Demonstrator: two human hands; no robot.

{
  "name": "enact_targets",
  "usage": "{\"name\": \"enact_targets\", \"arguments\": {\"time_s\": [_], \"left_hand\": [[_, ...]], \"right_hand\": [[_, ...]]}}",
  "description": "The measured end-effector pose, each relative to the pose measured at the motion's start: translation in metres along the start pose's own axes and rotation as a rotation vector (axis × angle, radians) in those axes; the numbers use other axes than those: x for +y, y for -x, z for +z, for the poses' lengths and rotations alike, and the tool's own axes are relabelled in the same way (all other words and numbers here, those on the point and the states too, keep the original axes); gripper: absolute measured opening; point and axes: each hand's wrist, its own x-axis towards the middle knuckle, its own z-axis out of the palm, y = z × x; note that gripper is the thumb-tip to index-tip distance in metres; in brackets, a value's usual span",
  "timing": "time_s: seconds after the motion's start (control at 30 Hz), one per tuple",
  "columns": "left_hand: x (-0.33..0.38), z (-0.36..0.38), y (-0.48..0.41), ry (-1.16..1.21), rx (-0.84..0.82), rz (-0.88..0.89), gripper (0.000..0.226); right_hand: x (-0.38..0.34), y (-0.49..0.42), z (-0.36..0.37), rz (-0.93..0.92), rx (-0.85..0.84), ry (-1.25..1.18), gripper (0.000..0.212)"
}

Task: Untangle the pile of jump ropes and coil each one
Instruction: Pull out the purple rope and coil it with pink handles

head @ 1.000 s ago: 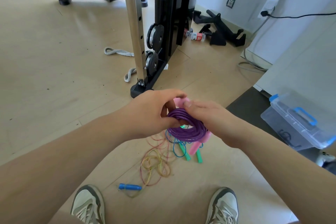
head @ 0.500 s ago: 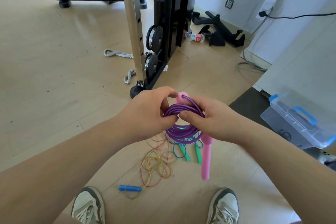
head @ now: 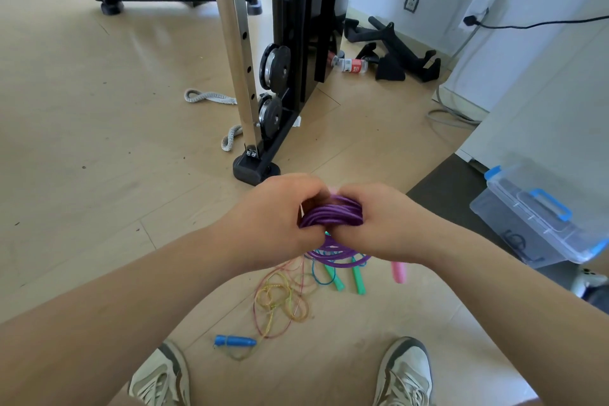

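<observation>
As left hand [head: 280, 217] and right hand [head: 385, 224] grip, purple rope [head: 333, 216] lies crosswise.

the purple rope [head: 331, 216] has a pink handle [head: 399, 272]. on the pale tan, wood-grained floor [head: 82, 142], a second rope [head: 359, 280] is green at its handles and blue along its cord. a thin rope [head: 280, 299] runs yellow, pink and orange, and ends in a blue handle [head: 234, 340]. the storage box [head: 514, 217] is clear with blue latches. the shoes [head: 407, 372] are off-white with grey trim. the gym machine [head: 296, 43] is black, its post [head: 237, 43] silver. the braided strap [head: 207, 97] is grey.
</observation>
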Motion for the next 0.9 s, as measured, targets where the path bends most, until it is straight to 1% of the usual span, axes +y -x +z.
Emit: {"name": "enact_targets", "arguments": {"time_s": [0.07,0.13,0.2,0.27,0.33,0.4,0.47,0.53,0.63,0.67,0.7,0.8,0.83,0.87,0.9], "left_hand": [[-0.001,-0.001,0.0,-0.008,-0.014,0.049,0.022],[-0.003,-0.001,0.0,0.016,-0.011,0.061,0.023],[-0.004,0.0,0.0,0.058,-0.003,0.033,0.027],[-0.004,0.0,0.0,0.101,-0.004,-0.021,0.037],[-0.005,0.001,0.001,0.06,-0.013,-0.035,0.041],[-0.006,0.003,-0.001,-0.009,-0.007,-0.011,0.026],[-0.005,0.003,-0.001,-0.047,0.016,-0.03,0.016],[-0.005,0.006,-0.002,-0.069,0.044,-0.067,0.017],[-0.005,0.006,-0.002,-0.075,0.058,-0.065,0.019],[-0.005,0.004,-0.001,-0.058,0.042,-0.068,0.018],[-0.004,0.001,-0.001,0.01,0.012,-0.087,0.018],[-0.01,-0.008,-0.004,0.434,-0.044,-0.274,0.019],[-0.017,-0.008,-0.005,0.463,-0.042,-0.303,0.021],[-0.026,-0.007,-0.007,0.386,-0.053,-0.287,0.027],[-0.033,-0.004,-0.007,0.29,-0.096,-0.258,0.038]], "right_hand": [[0.0,0.001,0.0,0.003,-0.063,0.033,0.006],[0.001,0.003,0.0,0.001,-0.08,0.028,0.006],[0.002,0.005,-0.002,-0.005,-0.074,-0.001,0.01],[0.002,0.008,-0.003,-0.022,-0.089,-0.02,0.017],[0.002,0.008,-0.003,-0.043,-0.106,-0.007,0.019],[0.002,0.007,-0.002,-0.026,-0.059,0.02,0.015],[0.003,0.006,-0.002,0.017,0.07,0.004,0.015],[0.004,0.006,-0.005,0.026,0.154,-0.061,0.017],[0.006,0.008,-0.005,-0.039,0.129,-0.085,0.018],[0.007,0.008,-0.003,-0.049,0.127,-0.068,0.016],[0.01,0.007,-0.003,-0.048,0.135,-0.053,0.014],[0.017,0.007,-0.003,-0.016,0.167,-0.084,0.015],[0.017,0.007,-0.004,-0.013,0.176,-0.106,0.016],[0.018,0.007,-0.004,-0.02,0.184,-0.12,0.017],[0.018,0.008,-0.003,-0.032,0.189,-0.13,0.017]]}}
